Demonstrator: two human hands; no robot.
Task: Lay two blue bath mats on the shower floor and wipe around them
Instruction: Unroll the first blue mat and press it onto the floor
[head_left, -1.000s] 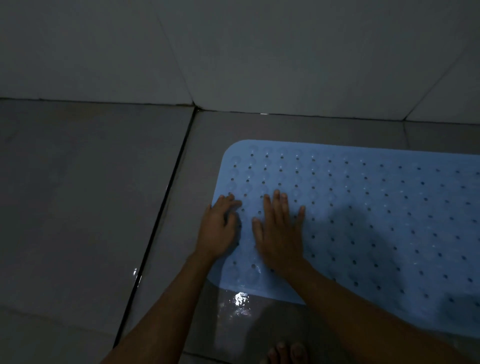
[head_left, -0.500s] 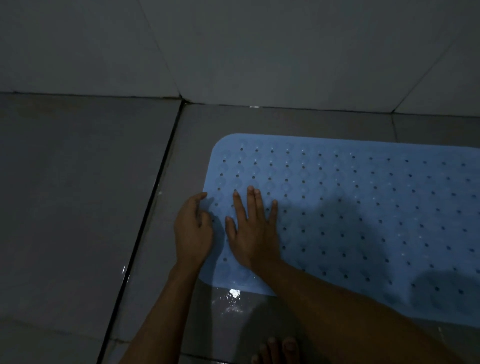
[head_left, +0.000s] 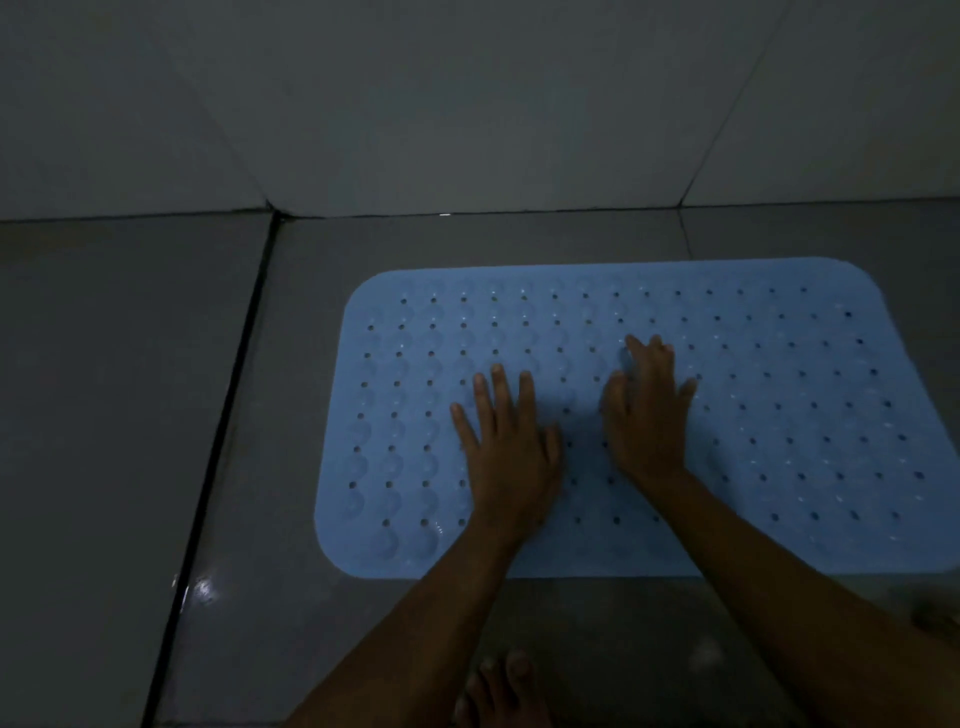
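One light blue bath mat (head_left: 779, 415) with rows of small holes lies flat on the grey tiled shower floor (head_left: 114, 415), close to the back wall. My left hand (head_left: 506, 447) presses flat on the mat's middle with its fingers spread. My right hand (head_left: 647, 410) rests on the mat just to the right of it, fingers straight and pointing toward the wall. Neither hand holds anything. Only this one mat is in view.
The tiled wall (head_left: 467, 104) meets the floor just behind the mat. A dark grout line (head_left: 218, 426) runs down the floor left of the mat. Wet glints (head_left: 205, 590) show on the tile near it. My bare toes (head_left: 498, 680) stand at the bottom edge.
Both hands have moved from the mat's left edge to its middle. The left hand, which was curled at the edge, now lies flat. The view has shifted right, showing the mat's right corner.
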